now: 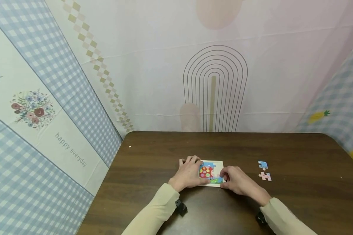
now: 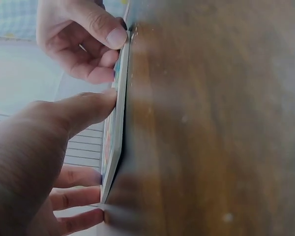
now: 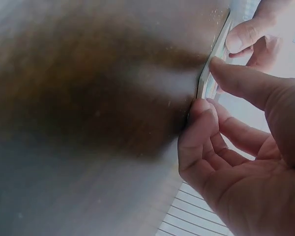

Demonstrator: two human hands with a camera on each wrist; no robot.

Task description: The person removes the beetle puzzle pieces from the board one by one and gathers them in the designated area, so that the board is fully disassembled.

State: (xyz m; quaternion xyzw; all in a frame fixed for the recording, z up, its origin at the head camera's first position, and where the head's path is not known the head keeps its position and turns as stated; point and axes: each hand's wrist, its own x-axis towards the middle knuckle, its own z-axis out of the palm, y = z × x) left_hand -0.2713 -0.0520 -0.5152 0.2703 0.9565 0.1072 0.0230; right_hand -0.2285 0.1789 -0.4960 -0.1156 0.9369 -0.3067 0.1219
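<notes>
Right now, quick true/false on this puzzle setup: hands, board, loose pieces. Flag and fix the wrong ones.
1. The left hand touches the puzzle board. True.
2. Every gap in the board is filled. False: a pale bare area shows toward its right side.
3. The right hand is at the board's right side. True.
4. Three loose pieces lie on the table. False: two show, a blue piece and a pinkish piece.
5. The pinkish piece lies nearer the person than the blue piece. True.
6. Both loose pieces lie left of the board. False: they lie to its right, beyond the right hand.
</notes>
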